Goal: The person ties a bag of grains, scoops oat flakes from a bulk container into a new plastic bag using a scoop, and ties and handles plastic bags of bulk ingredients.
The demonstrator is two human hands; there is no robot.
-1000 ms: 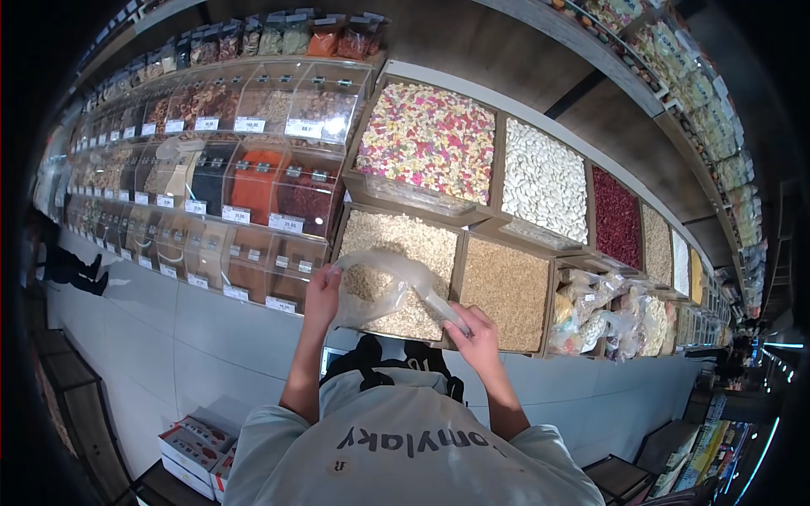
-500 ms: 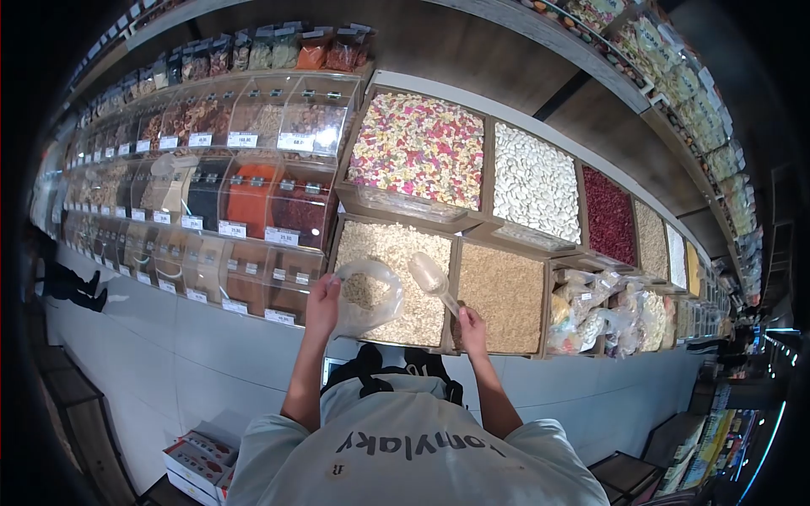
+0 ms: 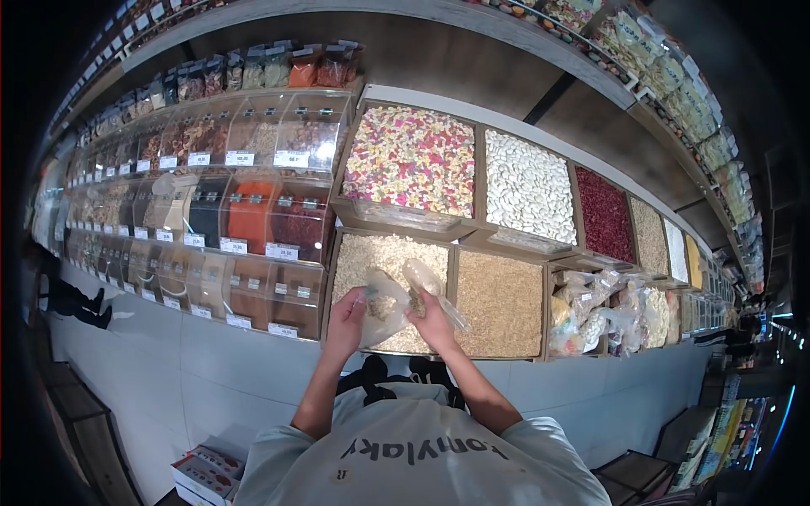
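Note:
A clear plastic bag (image 3: 383, 314) with some pale flakes in it is held above a bin of pale flakes (image 3: 363, 253). My left hand (image 3: 346, 316) grips the bag's left side, fingers closed. On the other side, my right hand (image 3: 432, 322) has its fingers closed at the bag's right edge. A clear scoop (image 3: 421, 277) shows just beyond my right hand, its handle passing behind the fingers. Whether that hand also touches the scoop I cannot tell.
A bin of tan grain (image 3: 499, 304) adjoins on the right. Behind are bins of colourful pasta-like pieces (image 3: 411, 160), white beans (image 3: 527, 190) and dark red beans (image 3: 604, 215). Lidded clear dispensers (image 3: 228, 207) line the left; bagged goods (image 3: 620, 312) sit right. A carton (image 3: 207, 474) stands on the floor.
My right hand has moved left, from the scoop's handle end to the bag's edge. The bag has shifted slightly right and its mouth looks narrower. The scoop sits a little lower in view.

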